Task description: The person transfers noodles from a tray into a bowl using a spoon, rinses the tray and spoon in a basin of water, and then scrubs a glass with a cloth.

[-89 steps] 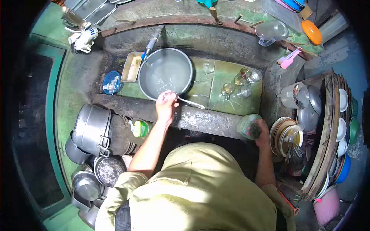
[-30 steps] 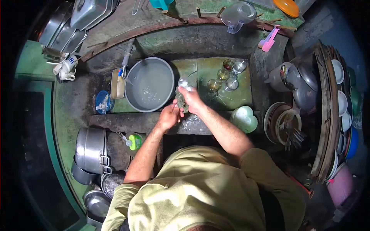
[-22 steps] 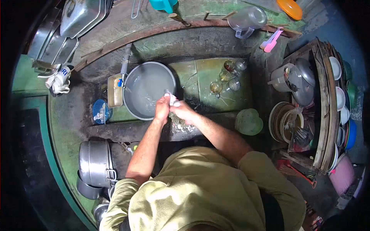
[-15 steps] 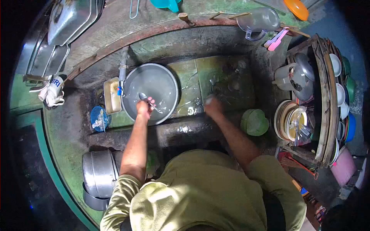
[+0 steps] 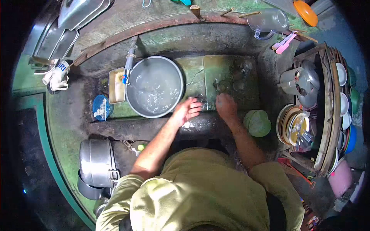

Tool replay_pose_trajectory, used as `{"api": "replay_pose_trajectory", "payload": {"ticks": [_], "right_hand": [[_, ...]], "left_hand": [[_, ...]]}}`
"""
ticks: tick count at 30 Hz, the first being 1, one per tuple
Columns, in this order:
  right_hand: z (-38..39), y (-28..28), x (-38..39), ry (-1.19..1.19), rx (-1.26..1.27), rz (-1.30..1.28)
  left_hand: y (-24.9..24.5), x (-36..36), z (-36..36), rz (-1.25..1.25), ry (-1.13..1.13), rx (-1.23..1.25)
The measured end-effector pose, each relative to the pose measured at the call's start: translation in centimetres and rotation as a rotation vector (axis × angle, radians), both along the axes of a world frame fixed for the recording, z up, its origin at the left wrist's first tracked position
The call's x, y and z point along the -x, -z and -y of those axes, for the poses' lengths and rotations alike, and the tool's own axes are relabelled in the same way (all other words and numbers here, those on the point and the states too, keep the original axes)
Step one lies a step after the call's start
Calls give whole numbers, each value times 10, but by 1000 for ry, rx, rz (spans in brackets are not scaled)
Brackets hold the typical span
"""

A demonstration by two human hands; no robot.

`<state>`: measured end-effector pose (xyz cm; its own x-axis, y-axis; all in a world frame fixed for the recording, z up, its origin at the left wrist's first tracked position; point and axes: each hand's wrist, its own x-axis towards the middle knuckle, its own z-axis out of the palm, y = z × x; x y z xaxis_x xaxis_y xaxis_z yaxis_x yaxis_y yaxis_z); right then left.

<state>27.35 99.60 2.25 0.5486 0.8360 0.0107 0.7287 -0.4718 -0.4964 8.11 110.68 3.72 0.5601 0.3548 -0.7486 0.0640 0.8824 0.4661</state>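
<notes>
My left hand is over the sink floor, just right of the grey basin, its fingers stretched out and apart with nothing visible in them. The basin holds cloudy water with ripples and bright glints. To the right, my right hand is closed, and I cannot tell what is inside its curled fingers. Clear glasses stand on the wet green tiles just beyond it.
A tap with a blue handle reaches the basin's left rim, beside a tan tray and a blue basket. At right are a green bowl, stacked plates and a wooden rack. Metal pots stand lower left.
My left hand has moved right, out of the basin, and its fingers have opened; the spoon it held no longer shows there. My right hand has shifted slightly right. The whole view has shifted a little.
</notes>
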Motion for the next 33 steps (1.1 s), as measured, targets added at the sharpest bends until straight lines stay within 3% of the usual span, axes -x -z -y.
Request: {"api": "replay_pose_trajectory", "payload": {"ticks": [2,3,5,6,8,9,10,11,12,13,15,16,18,20,22,24,26,27,28,30,31,32,33], "right_hand": [[19,-31,17,-382,-140,-40],[26,-34,18,-389,-143,-36],[35,-38,15,-695,-161,-163],[36,-40,11,-701,-170,-159],[34,-45,2,-311,-556,-249],[31,-47,1,-7,-516,-395],[20,-30,-5,119,-657,-434],[13,-43,-5,149,-599,-548],[5,-58,-6,175,-542,-658],[-4,-49,-14,137,-516,-526],[-22,-41,-27,97,-521,-357],[-21,-44,-36,114,-650,-354],[-35,-43,-49,306,-561,-476],[-34,-42,-29,22,-604,-540],[-29,-52,-8,-179,-625,-235],[-30,-57,-7,-184,-580,-360],[-47,-46,-21,182,-537,-710],[-54,-47,-26,339,-733,-1007],[-50,-47,-34,364,-731,-1455],[-32,-106,-23,204,-486,-1888],[-34,-100,-16,183,-404,-2042],[-36,-84,-19,181,-395,-2044],[-39,-63,-28,-96,-402,-2269]], "left_hand": [[3,-37,15,159,-28,76],[8,-53,20,123,-64,-14],[-7,-66,27,45,-76,-173],[-9,-68,30,46,-82,-183],[-11,-72,34,-138,-55,-483],[-17,-69,40,-200,64,-618],[-16,-69,51,-203,69,-623],[-9,-70,64,-115,169,-862],[-25,-73,76,-19,269,-1101],[-43,-72,88,-110,378,-1215],[-51,-68,96,-208,363,-1011],[-56,-63,96,-221,374,-893],[-61,-60,97,-262,330,-851],[-64,-59,93,-301,293,-810],[-63,-65,84,-217,265,-1143],[-68,-65,84,-237,287,-1115],[-77,-59,80,-296,329,-1021],[-89,-58,75,-240,282,-976],[-101,-55,70,-168,202,-644],[-86,-49,56,30,89,-335],[-88,-47,53,31,83,-335],[-92,-43,52,138,122,-163],[-95,-38,51,243,154,6]]}}
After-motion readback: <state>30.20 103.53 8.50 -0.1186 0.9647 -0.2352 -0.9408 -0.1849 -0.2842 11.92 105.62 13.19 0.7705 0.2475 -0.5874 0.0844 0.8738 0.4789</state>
